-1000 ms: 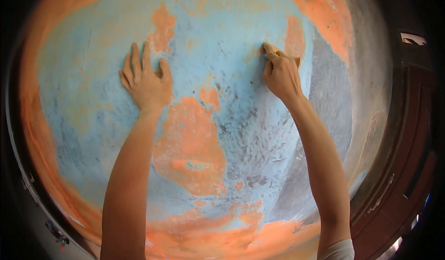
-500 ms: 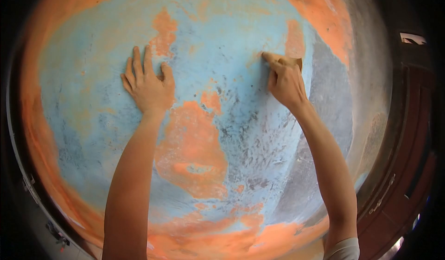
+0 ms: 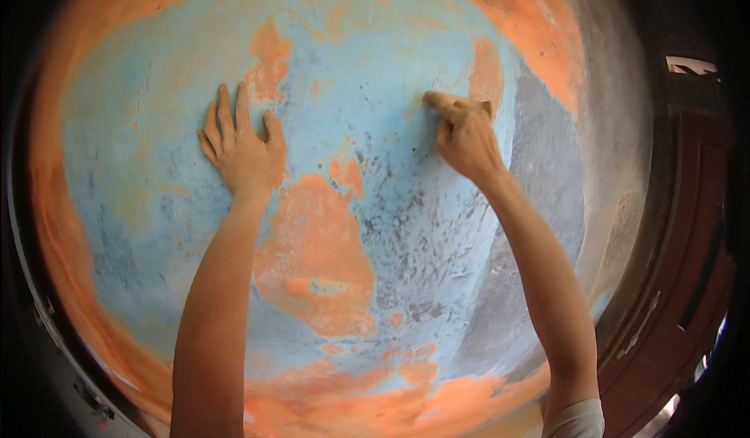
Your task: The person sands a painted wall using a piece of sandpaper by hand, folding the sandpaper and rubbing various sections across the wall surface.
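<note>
A wall (image 3: pixel 367 63) with blue, orange and grey patches of worn paint fills most of the view. My left hand (image 3: pixel 246 149) lies on it at the left with fingers spread, just below a narrow orange patch. To the right, my right hand (image 3: pixel 465 133) presses against the blue paint, its fingers bent round a thin brownish sheet (image 3: pixel 486 108). Only an edge of that sheet shows beside the knuckles, and the rest is hidden by the hand. The right fingertips are slightly blurred.
A dark red panelled door (image 3: pixel 676 243) stands at the right, beyond a dark strip of wall. A small bright opening (image 3: pixel 691 65) shows at the upper right. Small dark objects (image 3: pixel 94 399) lie at the lower left edge.
My right hand has moved a little down the wall, still holding the sheet. My left hand keeps its place on the wall while the view shifts slightly.
</note>
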Demonstrator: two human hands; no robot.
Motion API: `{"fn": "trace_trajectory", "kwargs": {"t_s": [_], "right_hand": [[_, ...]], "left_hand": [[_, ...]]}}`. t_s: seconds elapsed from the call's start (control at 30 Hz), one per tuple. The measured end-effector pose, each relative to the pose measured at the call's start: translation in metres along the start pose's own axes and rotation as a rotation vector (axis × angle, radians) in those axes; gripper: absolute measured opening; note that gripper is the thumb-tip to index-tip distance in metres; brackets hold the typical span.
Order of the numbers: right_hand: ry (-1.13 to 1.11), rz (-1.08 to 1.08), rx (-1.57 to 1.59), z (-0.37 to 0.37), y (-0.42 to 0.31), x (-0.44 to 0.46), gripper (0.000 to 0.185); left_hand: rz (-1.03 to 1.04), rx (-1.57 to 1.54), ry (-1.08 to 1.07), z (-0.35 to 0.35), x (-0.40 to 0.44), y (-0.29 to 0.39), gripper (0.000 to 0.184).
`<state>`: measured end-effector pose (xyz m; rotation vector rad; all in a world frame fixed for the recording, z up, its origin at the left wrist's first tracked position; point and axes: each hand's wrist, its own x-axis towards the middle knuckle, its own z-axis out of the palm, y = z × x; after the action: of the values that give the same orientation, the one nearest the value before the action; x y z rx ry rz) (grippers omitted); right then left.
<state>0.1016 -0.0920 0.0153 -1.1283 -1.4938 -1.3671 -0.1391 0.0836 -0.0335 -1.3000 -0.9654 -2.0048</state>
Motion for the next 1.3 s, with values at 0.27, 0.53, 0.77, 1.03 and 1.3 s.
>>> {"fn": "trace_trajectory", "kwargs": {"t_s": [0.27, 0.53, 0.77, 1.03, 1.3], "right_hand": [[0.036, -0.021, 0.058, 0.002, -0.003, -0.005, 0.041], [0.083, -0.095, 0.001, 0.007, 0.003, -0.008, 0.039], [-0.044, 0.065, -0.111, -0.007, 0.009, 0.0, 0.041], [0.057, 0.007, -0.027, -0.004, 0.015, 0.004, 0.04], [-0.006, 0.079, -0.074, -0.005, 0.006, 0.004, 0.046]], "left_hand": [[0.003, -0.027, 0.009, 0.001, 0.0, -0.001, 0.054], [0.015, -0.003, 0.035, 0.0, 0.0, -0.001, 0.053], [0.003, 0.007, 0.031, 0.002, -0.001, -0.001, 0.052], [-0.003, 0.001, 0.016, 0.003, 0.0, -0.003, 0.053], [0.007, 0.002, 0.018, 0.004, -0.001, -0.003, 0.053]]}}
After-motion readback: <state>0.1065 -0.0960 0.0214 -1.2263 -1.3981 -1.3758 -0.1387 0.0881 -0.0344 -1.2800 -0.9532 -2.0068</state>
